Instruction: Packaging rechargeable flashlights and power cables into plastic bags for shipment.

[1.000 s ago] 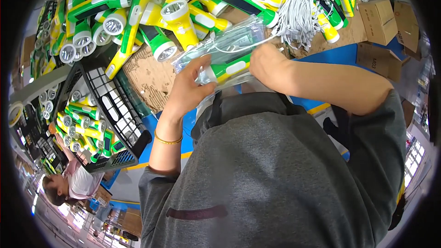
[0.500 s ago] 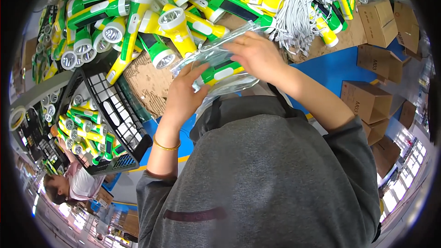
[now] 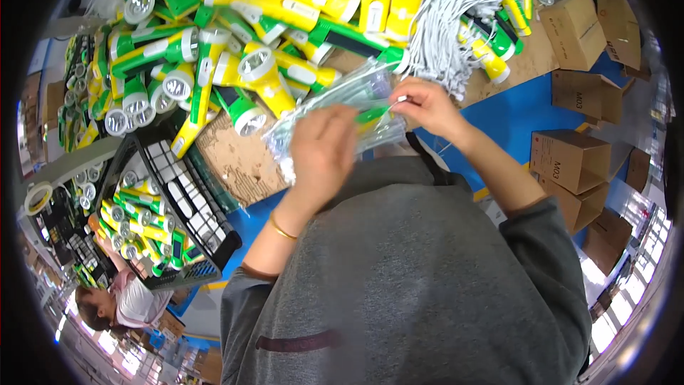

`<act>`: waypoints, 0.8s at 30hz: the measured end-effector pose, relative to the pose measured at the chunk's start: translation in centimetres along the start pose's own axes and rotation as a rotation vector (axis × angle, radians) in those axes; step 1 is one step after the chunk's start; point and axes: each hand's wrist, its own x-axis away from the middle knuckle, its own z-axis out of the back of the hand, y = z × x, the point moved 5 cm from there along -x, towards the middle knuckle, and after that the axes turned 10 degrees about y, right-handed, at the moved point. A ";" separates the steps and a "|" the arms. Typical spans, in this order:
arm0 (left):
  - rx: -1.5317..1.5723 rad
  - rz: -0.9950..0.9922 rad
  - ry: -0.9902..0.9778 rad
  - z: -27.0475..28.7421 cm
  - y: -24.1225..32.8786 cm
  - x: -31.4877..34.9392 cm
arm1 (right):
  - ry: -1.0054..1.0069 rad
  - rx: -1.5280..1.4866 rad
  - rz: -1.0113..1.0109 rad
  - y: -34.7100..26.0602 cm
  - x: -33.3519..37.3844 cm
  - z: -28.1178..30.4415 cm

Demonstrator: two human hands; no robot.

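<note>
Near the table's front edge lies a green and yellow flashlight [image 3: 370,115] among clear plastic bags [image 3: 342,96]. My left hand [image 3: 324,150], smeared by motion, is over the left end of the bags and covers part of the flashlight. Its fingers are too blurred to read. My right hand [image 3: 427,107] is closed at the right end of the flashlight. Between its thumb and fingers it pinches a small white cable end [image 3: 403,99]. Just beyond this hand rests a heap of white cables [image 3: 452,25].
Loose flashlights [image 3: 263,82] pile up across the back of the cardboard-covered table [image 3: 239,157]. On the left, a black crate [image 3: 196,182] stands tilted beside more flashlights. Cardboard boxes [image 3: 573,160] stand at right. Another person [image 3: 125,299] is at lower left.
My left hand has moved right across the bags. My right hand has come off the top of the bag, shifted slightly down, and now pinches a white cable end.
</note>
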 end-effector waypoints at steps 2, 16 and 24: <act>0.082 -0.014 -0.086 -3.0 1.7 -1.0 | 0.215 -0.129 -0.261 0.3 0.8 -0.9; -0.429 -0.009 0.031 2.0 -1.8 0.4 | 0.527 -0.081 0.087 -13.8 -2.3 9.2; -0.283 0.190 -0.346 -1.6 -4.7 9.3 | 0.959 -0.267 0.697 -22.5 -14.4 25.8</act>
